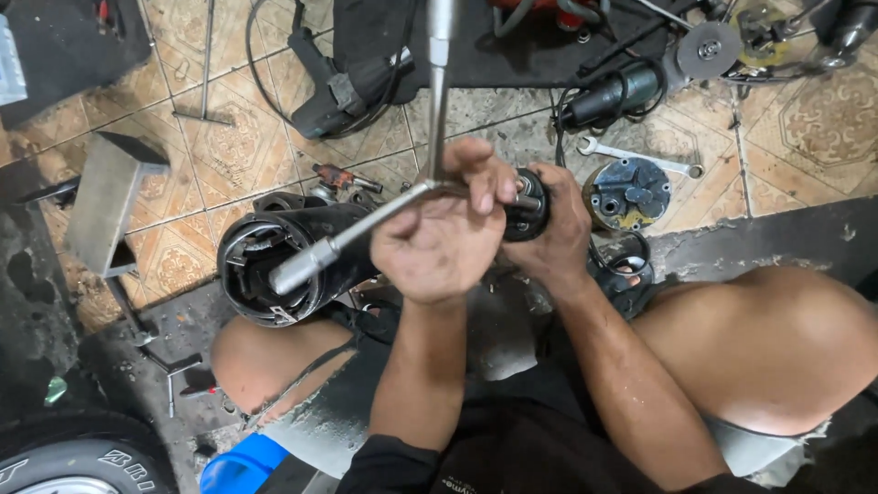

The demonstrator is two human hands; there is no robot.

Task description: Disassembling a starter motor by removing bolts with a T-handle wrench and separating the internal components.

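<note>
Patterned tile floor [229, 137], tools scattered. Left hand [448, 238] clenched around multi-arm socket wrench [366, 224]; right hand [558, 229] wrapped round black motor part [529, 203], seemingly against wrench tip. Black cylindrical housing [283, 261] just beside, by knee.

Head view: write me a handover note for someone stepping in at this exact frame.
Left hand: gripping the hub of a multi-arm socket wrench, one arm pointing up, one toward the black cylindrical motor housing.
Right hand: holding a small black round part against the wrench.
Housing lies open-ended on the left knee.
Nearby on the tiled floor: a round metal end plate, a combination spanner.
Done: housing is open, end plate off.
Left: cannot tell whether the black part is being loosened or tightened.
</note>
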